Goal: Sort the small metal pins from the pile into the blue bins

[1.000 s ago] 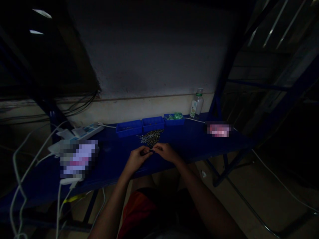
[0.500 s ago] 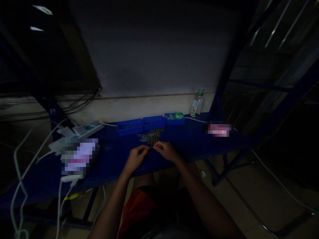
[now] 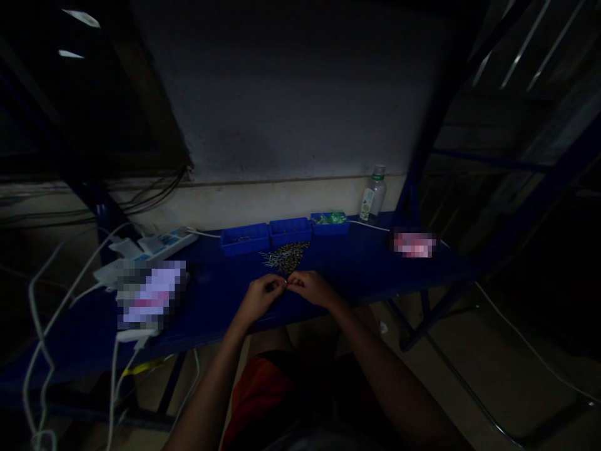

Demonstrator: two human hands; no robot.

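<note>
My left hand (image 3: 260,297) is closed in a pinch just over the front part of the blue table (image 3: 206,313). Facing it, my right hand (image 3: 307,287) pinches too, and the fingertips of both hands meet. Between them shows a small bright bit of a thin metal pin (image 3: 286,282); the fingers hide most of it. Right behind the fingertips lies a pile of small metal pins with dark, brassy ends (image 3: 288,255). Several silver shanks in it point left.
Behind the pile stand a left blue bin (image 3: 244,240), a middle blue bin (image 3: 290,232) and a right blue bin (image 3: 330,224) with green wrapping. A clear bottle (image 3: 373,195) is at the back right. Power strip (image 3: 164,245) and white cables (image 3: 37,338) occupy the left.
My hands have come closer together, so the thin pin that spanned the gap between them is now mostly covered. Both fingertips sit slightly lower in view. The pile looks the same.
</note>
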